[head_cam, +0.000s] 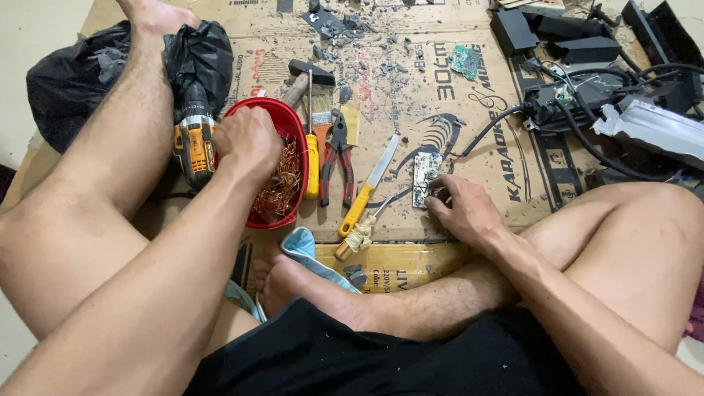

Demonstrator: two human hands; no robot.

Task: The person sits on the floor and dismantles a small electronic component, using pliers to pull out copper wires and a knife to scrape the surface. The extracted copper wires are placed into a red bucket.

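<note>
Copper wire, tangled and reddish, fills a red bowl on the flattened cardboard that covers the floor. The person's left hand is curled over the bowl's near rim, its fingers bent down into the wire; whether they pinch any strands cannot be told, since the knuckles hide the tips. The right hand lies on the cardboard well apart from the bowl, its fingers pressed against the lower edge of a small pale circuit board, gripping or pinning it at that end.

Between the two hands several tools lie in a row: a yellow-handled screwdriver touching the bowl's right side, red-handled pliers just beside it, and a knife with a yellow handle slanting toward the circuit board. A paintbrush and a hammer lie above the pliers. An orange and black cordless drill lies just left of the bowl, against a black plastic bag. Grey plastic shards are scattered over the upper cardboard, with a small green circuit board among them. Black casings and cables are heaped at the upper right. The person sits with bare legs bent on either side of the tools.
</note>
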